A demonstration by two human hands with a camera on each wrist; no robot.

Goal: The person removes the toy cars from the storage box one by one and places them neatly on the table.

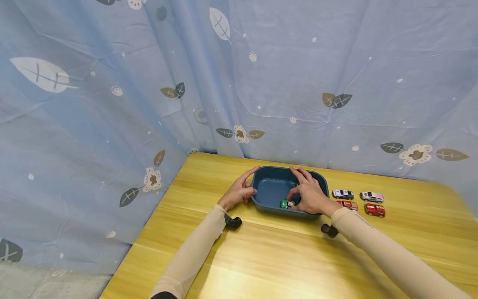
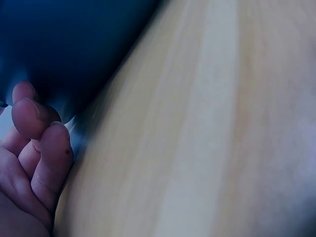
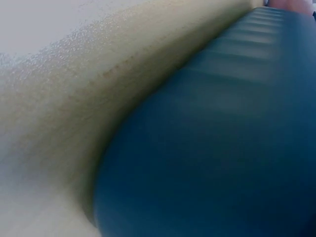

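A dark blue plastic basin (image 1: 274, 189) stands on the wooden table. At its left end my left hand (image 1: 239, 192) holds the rim, index finger stretched toward the back corner and thumb at the side. The left wrist view shows several fingertips (image 2: 32, 116) close against the basin wall. My right hand (image 1: 308, 194) reaches down inside the basin. Its thumb and a finger pinch a small green toy car (image 1: 286, 204) low by the front wall. Part of that car is hidden by the hand. The right wrist view is mostly filled by the basin's outer side (image 3: 212, 148).
Right of the basin, several toy cars stand in two rows: a white and black one (image 1: 342, 194), a white and pink one (image 1: 371, 197), an orange-red one (image 1: 348, 205) and a red one (image 1: 375, 210). A blue patterned curtain (image 1: 284, 83) hangs behind the table (image 1: 261, 257).
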